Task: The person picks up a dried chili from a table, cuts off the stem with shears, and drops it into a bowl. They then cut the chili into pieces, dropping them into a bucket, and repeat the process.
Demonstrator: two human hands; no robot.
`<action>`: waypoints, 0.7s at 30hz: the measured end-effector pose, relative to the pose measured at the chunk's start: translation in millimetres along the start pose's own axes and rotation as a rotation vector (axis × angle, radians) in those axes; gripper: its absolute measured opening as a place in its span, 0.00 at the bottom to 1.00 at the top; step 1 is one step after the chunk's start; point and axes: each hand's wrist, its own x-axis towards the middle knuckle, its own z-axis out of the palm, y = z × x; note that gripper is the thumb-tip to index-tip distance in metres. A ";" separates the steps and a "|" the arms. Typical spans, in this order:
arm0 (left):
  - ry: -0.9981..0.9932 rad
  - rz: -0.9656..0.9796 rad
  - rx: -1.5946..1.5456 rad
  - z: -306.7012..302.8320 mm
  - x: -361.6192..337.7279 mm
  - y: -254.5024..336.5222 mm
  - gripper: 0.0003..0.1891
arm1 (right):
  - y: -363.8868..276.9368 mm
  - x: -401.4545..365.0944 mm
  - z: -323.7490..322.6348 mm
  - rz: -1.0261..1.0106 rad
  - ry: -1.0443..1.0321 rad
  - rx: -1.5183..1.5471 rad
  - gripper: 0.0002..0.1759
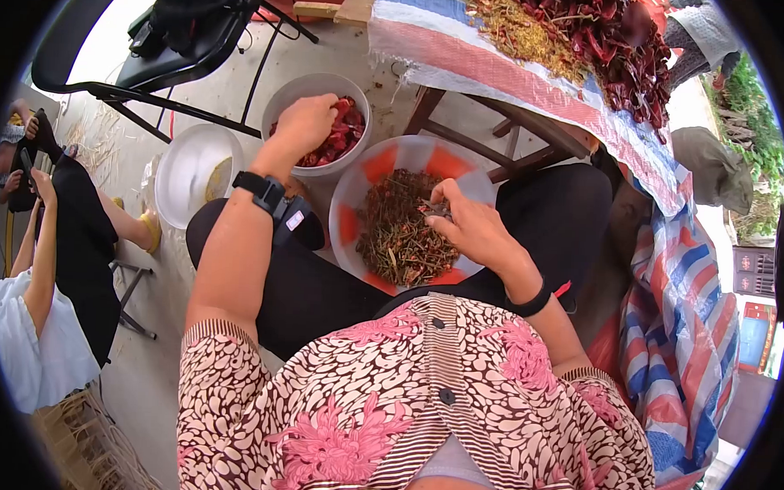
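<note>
Glossy dark-red dried chilli pieces (348,140) are lying loosely heaped inside a round white plastic bowl (284,98), with the left hand (305,125) reaching in over them. Just beside that bowl, a wide round whitish plastic basin (345,191) with orange patches is holding a spread heap of short brown, greenish and reddish stalks (405,232). A small greyish object (434,213), mostly hidden by the fingers, is sitting in the right hand (474,231) above the stalks.
</note>
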 end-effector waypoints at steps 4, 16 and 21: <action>0.035 -0.032 0.217 8.3 -1.1 -2.5 0.19 | 14.7 2.3 11.2 -0.075 -0.042 -0.083 0.15; -0.260 -0.022 0.119 0.2 -5.1 25.1 0.20 | 21.2 8.8 -66.1 -0.019 0.314 0.059 0.26; -0.411 -0.004 0.184 -1.0 0.1 38.0 0.23 | 87.9 51.6 -170.7 0.117 0.864 -0.083 0.17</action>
